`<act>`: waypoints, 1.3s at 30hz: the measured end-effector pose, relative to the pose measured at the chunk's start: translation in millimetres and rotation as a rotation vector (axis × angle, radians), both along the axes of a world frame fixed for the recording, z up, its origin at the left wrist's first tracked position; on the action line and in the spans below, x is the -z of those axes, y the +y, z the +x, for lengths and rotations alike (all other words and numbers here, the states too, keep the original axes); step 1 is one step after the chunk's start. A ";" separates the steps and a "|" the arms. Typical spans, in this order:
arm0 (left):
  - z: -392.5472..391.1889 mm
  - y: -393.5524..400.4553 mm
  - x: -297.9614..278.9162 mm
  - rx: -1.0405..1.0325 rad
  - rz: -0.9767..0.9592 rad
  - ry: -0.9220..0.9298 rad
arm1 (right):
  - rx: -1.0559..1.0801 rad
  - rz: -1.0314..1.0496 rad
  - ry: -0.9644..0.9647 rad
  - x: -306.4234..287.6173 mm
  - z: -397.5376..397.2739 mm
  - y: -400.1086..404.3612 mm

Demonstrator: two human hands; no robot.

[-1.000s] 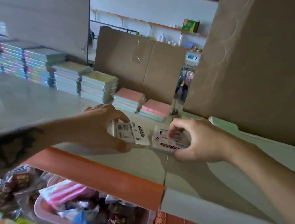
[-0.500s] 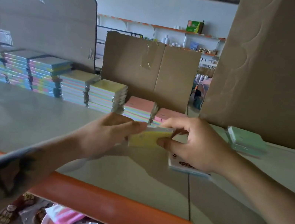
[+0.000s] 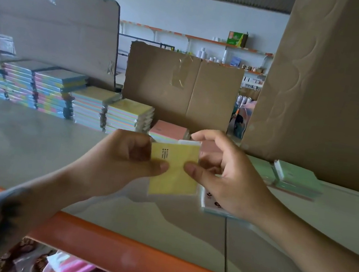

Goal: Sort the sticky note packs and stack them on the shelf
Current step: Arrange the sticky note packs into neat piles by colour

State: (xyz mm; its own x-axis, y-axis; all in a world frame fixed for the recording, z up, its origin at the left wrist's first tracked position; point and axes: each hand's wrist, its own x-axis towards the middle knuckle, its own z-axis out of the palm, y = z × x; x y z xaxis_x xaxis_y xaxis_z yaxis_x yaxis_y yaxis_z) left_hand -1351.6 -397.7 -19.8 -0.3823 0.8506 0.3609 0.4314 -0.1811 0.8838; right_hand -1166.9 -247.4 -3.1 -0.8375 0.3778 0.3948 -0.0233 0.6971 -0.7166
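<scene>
left hand [image 3: 120, 157] and right hand [image 3: 226, 177] pinch opposite edges of a flat, square, glossy-wrapped yellow sticky note pack [image 3: 174, 170] above the smooth grey shelf [image 3: 29, 146].

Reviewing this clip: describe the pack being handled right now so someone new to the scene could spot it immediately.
Start at the grey shelf with the orange front edge. Above its middle, the left hand and right hand pinch one yellow sticky note pack between them. Unlike the stacked packs behind, it is off the shelf, tilted, with small black print near its top corner.
</scene>
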 end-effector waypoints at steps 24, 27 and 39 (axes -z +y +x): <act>-53.2 -69.2 -16.4 -0.355 -0.460 0.576 | 0.181 0.363 -0.197 -41.1 -94.2 -37.2; -79.4 -91.7 -12.8 -0.350 -0.715 0.823 | 0.195 0.388 -0.220 -55.4 -131.7 -22.9; -95.5 -97.5 0.5 -0.239 -0.865 0.820 | 0.142 0.280 -0.338 -62.4 -215.2 12.9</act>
